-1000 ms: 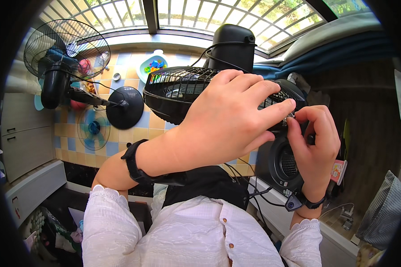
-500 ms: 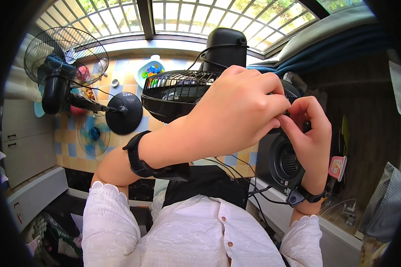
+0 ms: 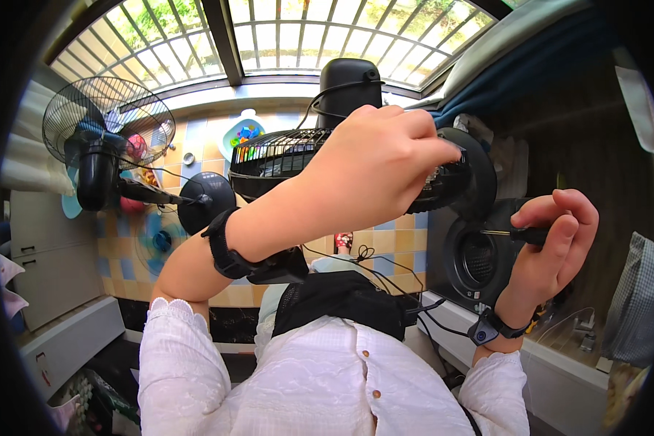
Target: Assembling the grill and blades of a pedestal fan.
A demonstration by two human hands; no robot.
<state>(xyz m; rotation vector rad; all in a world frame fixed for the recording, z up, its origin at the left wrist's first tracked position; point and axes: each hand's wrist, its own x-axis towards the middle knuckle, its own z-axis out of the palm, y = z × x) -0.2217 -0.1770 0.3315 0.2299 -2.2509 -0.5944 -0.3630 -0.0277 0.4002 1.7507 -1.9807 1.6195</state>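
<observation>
My left hand (image 3: 381,163) reaches across a black fan (image 3: 269,163) with a wire guard. Its fingers are bent and pressed together at the guard's right rim; what they pinch is hidden. To the right, apart from the fan, my right hand (image 3: 548,254) is closed around the black handle of a screwdriver (image 3: 495,232). The thin metal shaft points left, over the front-loading washing machine (image 3: 479,258). A dark round disc (image 3: 481,174) shows just beyond the left fingertips. Behind the guard rises a black housing (image 3: 350,87) with a cord around it.
A second black fan (image 3: 98,171) stands at the left with its round base (image 3: 207,200) on the tiled floor (image 3: 396,243). Blue fan blades (image 3: 161,240) lie nearby. A pale basin (image 3: 232,134) holds colourful pieces. Cables (image 3: 385,280) hang near my waist. A barred window (image 3: 327,36) is ahead.
My right hand has moved away from the left fingers, down and to the right, and the screwdriver now shows in it. My left hand stays at the fan's rim. The view has shifted slightly.
</observation>
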